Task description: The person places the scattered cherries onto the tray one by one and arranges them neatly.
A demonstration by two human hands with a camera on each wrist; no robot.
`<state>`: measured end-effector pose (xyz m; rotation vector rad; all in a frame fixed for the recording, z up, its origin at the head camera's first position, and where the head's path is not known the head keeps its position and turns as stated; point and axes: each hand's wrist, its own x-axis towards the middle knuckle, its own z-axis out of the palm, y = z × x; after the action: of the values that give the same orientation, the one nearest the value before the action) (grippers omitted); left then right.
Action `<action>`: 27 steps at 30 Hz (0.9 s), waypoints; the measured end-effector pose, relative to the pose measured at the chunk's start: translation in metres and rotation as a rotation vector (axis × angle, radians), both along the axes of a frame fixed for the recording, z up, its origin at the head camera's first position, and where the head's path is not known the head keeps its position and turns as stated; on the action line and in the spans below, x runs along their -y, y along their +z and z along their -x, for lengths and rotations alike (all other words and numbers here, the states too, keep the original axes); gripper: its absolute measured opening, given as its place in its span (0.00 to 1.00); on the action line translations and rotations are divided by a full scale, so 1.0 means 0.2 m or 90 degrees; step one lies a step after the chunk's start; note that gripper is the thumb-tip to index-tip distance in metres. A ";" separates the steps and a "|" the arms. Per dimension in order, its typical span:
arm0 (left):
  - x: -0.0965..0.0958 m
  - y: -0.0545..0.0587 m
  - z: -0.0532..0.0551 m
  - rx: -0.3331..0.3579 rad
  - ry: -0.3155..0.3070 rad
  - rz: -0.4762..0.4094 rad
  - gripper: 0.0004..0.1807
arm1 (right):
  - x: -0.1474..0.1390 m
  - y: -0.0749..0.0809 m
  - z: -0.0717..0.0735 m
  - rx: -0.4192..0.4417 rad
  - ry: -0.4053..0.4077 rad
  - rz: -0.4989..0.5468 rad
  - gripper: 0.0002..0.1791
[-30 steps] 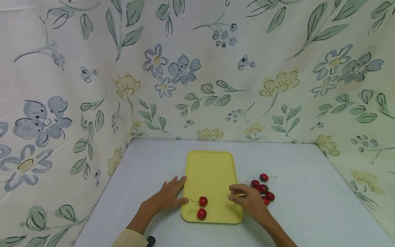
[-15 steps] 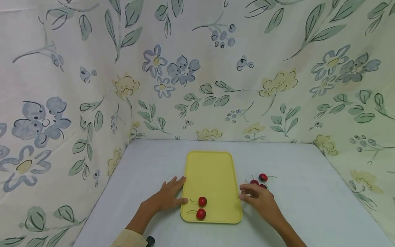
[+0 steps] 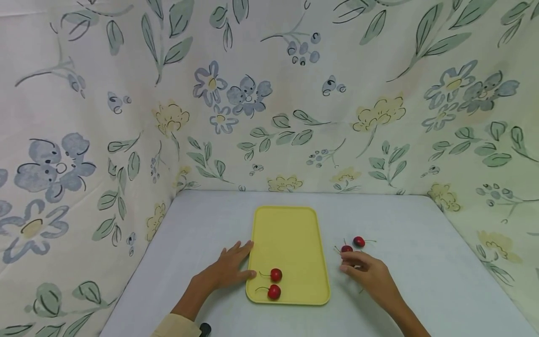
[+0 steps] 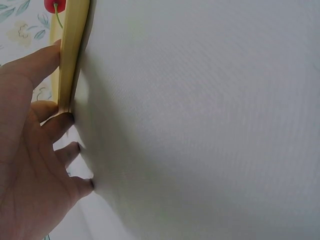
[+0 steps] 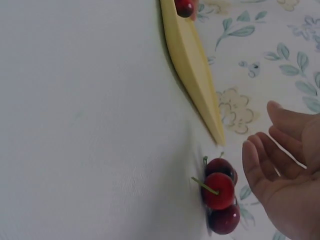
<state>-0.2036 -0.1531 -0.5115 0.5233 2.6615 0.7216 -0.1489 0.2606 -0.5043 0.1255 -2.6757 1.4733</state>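
Observation:
A yellow tray (image 3: 288, 236) lies on the white table, with two red cherries (image 3: 274, 292) near its front left corner. My left hand (image 3: 229, 267) rests at the tray's left edge, fingers spread. In the left wrist view its thumb touches the rim of the tray (image 4: 74, 55). To the right of the tray, my right hand (image 3: 370, 276) hovers over a group of cherries (image 3: 346, 249), fingers slightly bent and thumb apart. The right wrist view shows nothing between those fingers, with several stemmed cherries (image 5: 218, 191) just beside them. From the head, the hand hides most of this group.
One cherry (image 3: 359, 241) lies a little behind the group, its stem pointing right. Flowered cloth (image 3: 294, 140) hangs behind and at both sides of the white table (image 3: 219, 215). A small black object (image 3: 205, 329) shows by the left sleeve.
My right hand has moved right, from above the tray's right edge to over the cherry group, covering more of it. The left hand and the two cherries on the tray have stayed put.

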 end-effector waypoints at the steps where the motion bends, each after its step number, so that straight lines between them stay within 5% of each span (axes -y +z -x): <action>1: 0.00 0.00 0.00 0.000 0.001 -0.001 0.50 | -0.01 0.00 0.00 0.005 -0.006 0.002 0.19; 10: 0.00 0.00 0.00 -0.003 0.004 0.000 0.50 | -0.07 0.00 -0.01 0.056 -0.046 0.003 0.21; 27: 0.00 0.00 0.00 -0.001 -0.002 -0.008 0.50 | -0.14 -0.04 -0.05 0.030 -0.066 -0.062 0.20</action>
<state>-0.2035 -0.1538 -0.5119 0.5320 2.6586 0.7367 -0.1396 0.2892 -0.5113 -0.0431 -2.7462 1.3329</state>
